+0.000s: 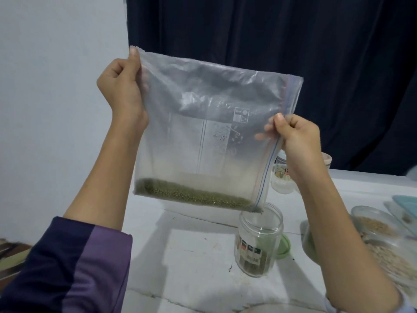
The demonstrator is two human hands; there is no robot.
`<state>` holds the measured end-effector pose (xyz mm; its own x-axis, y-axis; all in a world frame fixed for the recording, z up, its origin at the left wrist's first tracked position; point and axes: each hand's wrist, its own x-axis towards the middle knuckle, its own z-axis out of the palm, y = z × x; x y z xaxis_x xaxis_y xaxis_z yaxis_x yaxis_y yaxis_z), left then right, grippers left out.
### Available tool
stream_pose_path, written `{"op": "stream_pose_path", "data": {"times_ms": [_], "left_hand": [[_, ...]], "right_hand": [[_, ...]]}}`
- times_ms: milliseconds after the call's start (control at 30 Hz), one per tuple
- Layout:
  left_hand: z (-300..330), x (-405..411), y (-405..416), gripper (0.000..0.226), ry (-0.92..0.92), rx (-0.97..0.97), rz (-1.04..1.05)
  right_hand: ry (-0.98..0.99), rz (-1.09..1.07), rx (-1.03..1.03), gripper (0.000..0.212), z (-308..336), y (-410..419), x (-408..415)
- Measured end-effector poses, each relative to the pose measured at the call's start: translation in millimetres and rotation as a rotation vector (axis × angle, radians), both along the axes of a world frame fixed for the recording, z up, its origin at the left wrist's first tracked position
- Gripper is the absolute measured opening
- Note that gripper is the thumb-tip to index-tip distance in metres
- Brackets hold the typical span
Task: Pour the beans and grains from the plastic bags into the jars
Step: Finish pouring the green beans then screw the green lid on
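Observation:
I hold a clear zip-lock plastic bag (pixel 203 123) up in front of me, turned on its side. My left hand (pixel 123 91) pinches its upper left corner. My right hand (pixel 295 141) pinches the zip edge on the right. Green beans (pixel 191 193) lie in a band along the bag's low edge. The bag's lower right corner hangs just over the mouth of an open glass jar (pixel 259 240) standing on the white table (pixel 191 256). The jar has a label and some green beans at its bottom.
A green lid (pixel 284 247) lies behind the jar. Another labelled jar (pixel 282 175) stands further back. At the right are clear bags and containers of pale grains (pixel 383 249). A dark curtain (pixel 270 30) hangs behind, next to a pale wall at the left.

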<state>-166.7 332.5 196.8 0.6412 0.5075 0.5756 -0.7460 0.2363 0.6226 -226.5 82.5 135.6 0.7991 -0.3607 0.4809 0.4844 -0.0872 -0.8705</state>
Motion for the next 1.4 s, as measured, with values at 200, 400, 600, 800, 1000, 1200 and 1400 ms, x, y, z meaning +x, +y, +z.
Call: {"op": "stream_pose_path", "data": {"times_ms": [200, 400, 600, 800, 1000, 1200, 1400], "left_hand": [[1, -3, 0, 0.048, -0.006, 0.016, 0.003], [2, -10, -6, 0.053, 0.014, -0.018, 0.065], [1, -13, -12, 0.055, 0.051, -0.003, 0.097], [4, -10, -14, 0.055, 0.053, 0.021, 0.105], [5, -8, -16, 0.057, 0.052, 0.017, 0.095], [4, -10, -19, 0.057, 0.068, 0.033, 0.092], [5, -10, -20, 0.056, 0.063, 0.039, 0.080]], "right_hand": [[-0.019, 0.007, 0.004, 0.020, -1, 4, 1], [-0.037, 0.032, 0.015, 0.019, -1, 4, -4], [-0.021, 0.026, 0.011, 0.019, -1, 6, -4], [-0.002, 0.013, 0.020, 0.018, 0, 3, -3], [0.004, 0.003, -0.006, 0.019, -1, 1, -5], [0.012, -0.033, -0.038, 0.019, -3, -3, -5], [0.006, -0.040, -0.025, 0.020, -5, -2, -4]]}}
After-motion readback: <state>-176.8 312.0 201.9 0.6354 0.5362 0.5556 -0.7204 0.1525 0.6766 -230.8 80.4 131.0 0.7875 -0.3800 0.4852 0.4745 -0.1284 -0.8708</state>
